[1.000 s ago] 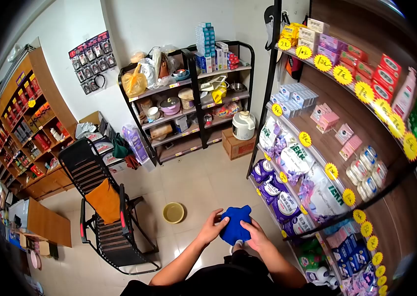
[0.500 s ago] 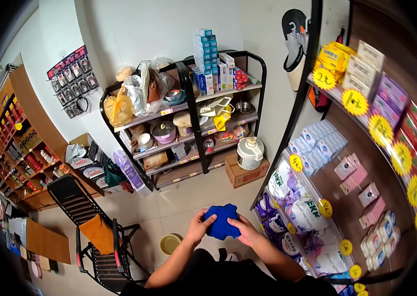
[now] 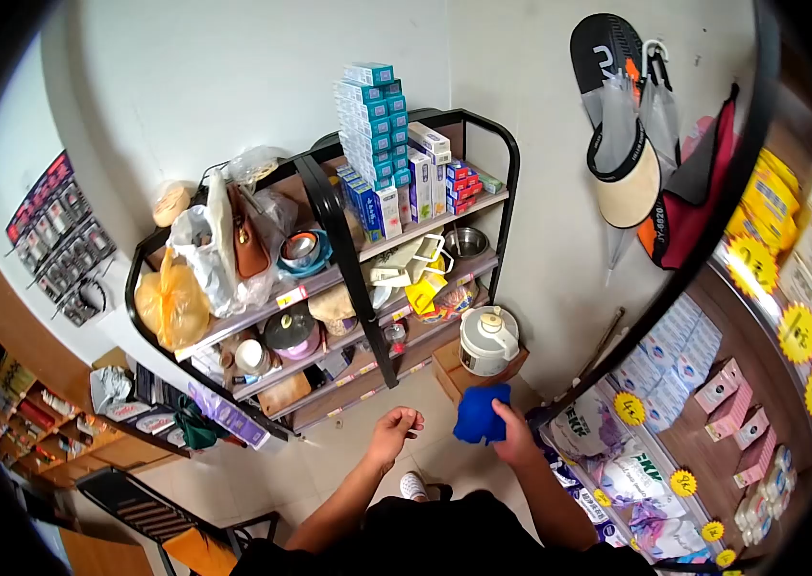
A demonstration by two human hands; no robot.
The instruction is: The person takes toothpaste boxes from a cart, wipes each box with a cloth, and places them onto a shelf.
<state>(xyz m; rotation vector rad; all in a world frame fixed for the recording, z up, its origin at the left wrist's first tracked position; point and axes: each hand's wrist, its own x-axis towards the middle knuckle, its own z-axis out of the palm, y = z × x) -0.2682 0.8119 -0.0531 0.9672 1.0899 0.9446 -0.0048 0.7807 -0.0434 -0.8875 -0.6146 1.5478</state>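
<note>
A crumpled blue cloth-like item (image 3: 481,415) is in my right hand (image 3: 517,437), with the thumb and fingers gripping its right side. To its left, apart from it, my left hand (image 3: 394,432) is raised with fingers curled and pressed together; nothing shows in it. Just beyond the blue item stands a white rice cooker (image 3: 489,338) on a cardboard box (image 3: 452,369). One shoe (image 3: 413,486) shows on the floor below my hands.
Ahead, a black-framed shelf (image 3: 353,259) holds bags, pots and stacked boxes (image 3: 374,125). Visors (image 3: 629,182) hang on the wall. A stocked shelf with yellow price tags (image 3: 629,408) rises at the right. A folding chair (image 3: 137,504) stands at lower left.
My left hand has let go of the blue item, and my right hand has carried it rightward. The view has moved closer to the far shelf; the yellow basin is out of view.
</note>
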